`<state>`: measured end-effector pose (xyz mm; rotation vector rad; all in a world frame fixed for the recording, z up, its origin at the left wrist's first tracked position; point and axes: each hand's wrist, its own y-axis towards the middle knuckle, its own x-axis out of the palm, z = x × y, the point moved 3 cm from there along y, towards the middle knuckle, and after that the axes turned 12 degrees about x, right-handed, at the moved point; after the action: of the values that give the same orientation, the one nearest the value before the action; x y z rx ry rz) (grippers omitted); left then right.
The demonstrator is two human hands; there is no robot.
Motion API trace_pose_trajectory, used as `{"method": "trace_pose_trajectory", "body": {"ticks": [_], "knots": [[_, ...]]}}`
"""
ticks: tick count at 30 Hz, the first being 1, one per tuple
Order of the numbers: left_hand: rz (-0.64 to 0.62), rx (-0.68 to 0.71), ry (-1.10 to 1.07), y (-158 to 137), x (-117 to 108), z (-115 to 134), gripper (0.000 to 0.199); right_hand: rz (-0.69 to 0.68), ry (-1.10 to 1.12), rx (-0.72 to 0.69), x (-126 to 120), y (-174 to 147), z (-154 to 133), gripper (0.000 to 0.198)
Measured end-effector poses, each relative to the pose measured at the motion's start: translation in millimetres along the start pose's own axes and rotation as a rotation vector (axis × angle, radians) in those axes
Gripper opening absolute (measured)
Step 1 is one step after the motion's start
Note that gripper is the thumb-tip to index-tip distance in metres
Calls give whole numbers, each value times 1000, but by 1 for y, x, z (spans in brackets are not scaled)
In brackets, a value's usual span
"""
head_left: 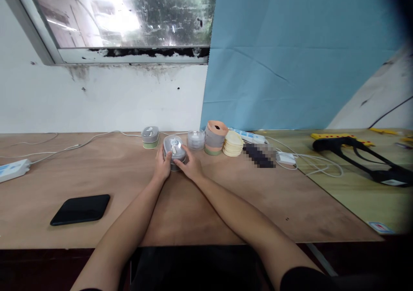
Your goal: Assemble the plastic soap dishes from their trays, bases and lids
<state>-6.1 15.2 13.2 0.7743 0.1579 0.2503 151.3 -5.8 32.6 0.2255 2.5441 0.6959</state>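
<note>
Looks like a makeshift workroom: plain wooden tabletop, power strip, trailing cable, stained white wall, blue sheet hanging beside grimy window.

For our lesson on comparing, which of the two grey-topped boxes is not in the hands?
The green-based box, farther left; the other box is held between the left hand and right hand.

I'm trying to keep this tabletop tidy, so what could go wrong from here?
The left hand and right hand are around the gray-lidded container; an outward swing of the right hand might knock the nearby clear plastic pieces. The pale yellow stack looks slightly uneven and could slide apart if bumped.
</note>
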Motion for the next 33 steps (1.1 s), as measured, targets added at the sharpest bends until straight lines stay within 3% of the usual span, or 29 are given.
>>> {"method": "trace_pose_trajectory", "body": {"ticks": [4, 6, 10, 14, 17, 20, 27, 33], "knots": [[17, 130, -29, -3, 1, 13, 74, 28, 18, -69, -2, -3, -3, 69], [60, 115, -104, -6, 4, 20, 80, 23, 28, -108, -2, -5, -4, 70], [146, -87, -421, -10, 14, 26, 81, 10, 69, -152, -3, -7, -3, 69], [84, -383, -798, -13, 28, 30, 65, 0, 85, -194, -3, -8, -3, 67], [82, -454, -907, -14, 29, 33, 59, -9, 72, -183, -4, -6, -2, 66], [77, -470, -894, -14, 26, 33, 59, -15, 48, -183, -6, -4, -3, 66], [36, -445, -640, -12, 21, 29, 71, -66, -9, -205, -6, 0, -5, 57], [-6, -399, -612, -12, 24, 29, 73, -34, 39, -154, -6, 0, -1, 60]]}}
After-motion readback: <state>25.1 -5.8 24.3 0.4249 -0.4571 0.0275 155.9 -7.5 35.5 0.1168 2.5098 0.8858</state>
